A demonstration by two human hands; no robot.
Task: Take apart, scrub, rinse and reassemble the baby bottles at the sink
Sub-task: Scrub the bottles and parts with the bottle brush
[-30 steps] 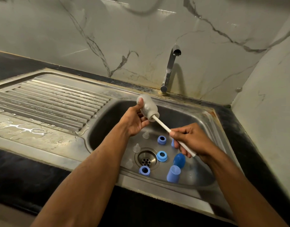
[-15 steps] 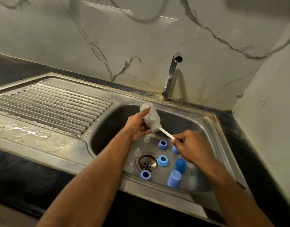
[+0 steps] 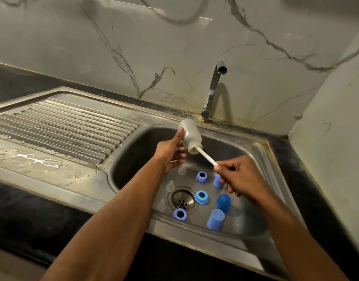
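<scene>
My left hand [image 3: 171,153] holds a frosted baby bottle [image 3: 189,135] tilted above the sink basin, its mouth pointing down and right. A white brush handle [image 3: 207,157] sticks out of that mouth, and my right hand [image 3: 237,175] grips its lower end. The brush head is hidden inside the bottle. On the basin floor lie three blue collar rings [image 3: 201,197], three blue caps [image 3: 215,220] and clear teats [image 3: 170,186].
The steel sink [image 3: 263,151] has a drain [image 3: 182,200] in the middle of the basin. A ribbed, wet drainboard [image 3: 63,126] stretches to the left. The tap [image 3: 214,88] stands behind the basin, with no water running. Marble walls close in behind and on the right.
The brush has slid in and out of the bottle; more handle shows now than half a second ago. My left hand lifted the bottle slightly, and the view shifted down a little.
</scene>
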